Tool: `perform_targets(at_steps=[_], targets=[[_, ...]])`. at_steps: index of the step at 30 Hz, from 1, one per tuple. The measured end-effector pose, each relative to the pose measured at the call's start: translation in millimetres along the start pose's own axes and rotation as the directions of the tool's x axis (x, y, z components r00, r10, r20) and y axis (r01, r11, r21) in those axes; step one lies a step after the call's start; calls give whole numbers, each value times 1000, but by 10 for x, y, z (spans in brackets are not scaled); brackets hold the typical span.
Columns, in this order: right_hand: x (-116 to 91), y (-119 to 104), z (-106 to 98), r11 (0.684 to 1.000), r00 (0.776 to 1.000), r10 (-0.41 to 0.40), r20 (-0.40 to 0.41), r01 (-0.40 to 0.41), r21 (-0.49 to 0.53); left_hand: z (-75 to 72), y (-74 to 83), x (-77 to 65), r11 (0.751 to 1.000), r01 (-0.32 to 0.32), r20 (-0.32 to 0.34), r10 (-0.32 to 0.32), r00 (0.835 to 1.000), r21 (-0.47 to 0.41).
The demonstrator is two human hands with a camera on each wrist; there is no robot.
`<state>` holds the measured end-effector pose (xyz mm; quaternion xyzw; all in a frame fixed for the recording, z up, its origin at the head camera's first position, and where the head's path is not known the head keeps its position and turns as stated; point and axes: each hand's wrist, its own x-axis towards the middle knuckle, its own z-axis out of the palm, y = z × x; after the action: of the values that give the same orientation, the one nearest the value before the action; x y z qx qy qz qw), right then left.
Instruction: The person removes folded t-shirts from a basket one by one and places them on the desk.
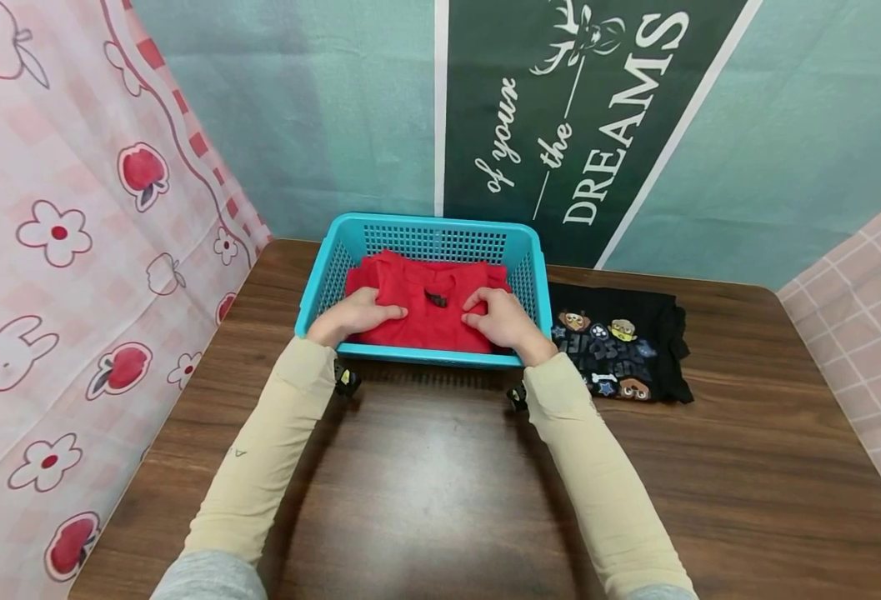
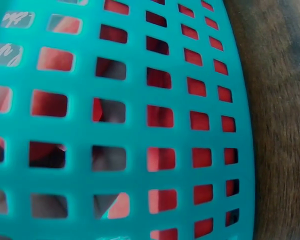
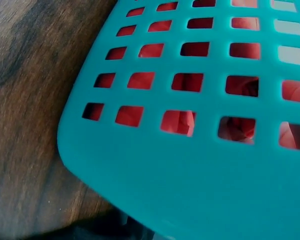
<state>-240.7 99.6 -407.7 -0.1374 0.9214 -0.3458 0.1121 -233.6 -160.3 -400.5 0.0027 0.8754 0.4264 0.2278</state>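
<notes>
A folded red shirt (image 1: 432,321) with a dark label at its neckline lies in the blue plastic basket (image 1: 425,357) in the head view. My left hand (image 1: 357,315) reaches over the front left rim and grips the shirt's left part, thumb on top. At the shirt's right part my right hand (image 1: 506,319) holds the cloth with thumb and fingers bent toward each other. The hidden fingertips lie against the fabric. In the left wrist view, the basket wall (image 2: 135,90) covers most of the sight, with red cloth behind its holes. The right wrist view shows the basket's wall (image 3: 155,155) similarly.
A folded black T-shirt (image 1: 620,346) with cartoon dog prints lies on the wooden table (image 1: 440,483), right of the basket. Behind the basket hangs a green cloth (image 1: 297,108) with lettering. A pink patterned curtain (image 1: 72,292) borders the left side.
</notes>
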Motion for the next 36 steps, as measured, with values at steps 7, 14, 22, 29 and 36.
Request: perform_targets(at_steps=[7,14,22,29,36], targets=[[6,14,7,1000,999,26,-43,-25,10,-1,12,-8,999,46,-20,-47,999,-15],[18,21,-8,1000,998,26,-59,-26,8,-17,-3,6,994,84,-17,-86,996,-63],[19,36,-19,999,998,33,-61,-32,20,-39,-22,19,992,97,-16,-99,995,-83],[-29,7,-18,998,997,46,-61,-44,38,-44,-65,3,986,121,-2,-122,993,-117],[-58,-28,-11,998,997,47,-59,-43,51,-71,-76,-41,987,118,16,-116,993,-106]])
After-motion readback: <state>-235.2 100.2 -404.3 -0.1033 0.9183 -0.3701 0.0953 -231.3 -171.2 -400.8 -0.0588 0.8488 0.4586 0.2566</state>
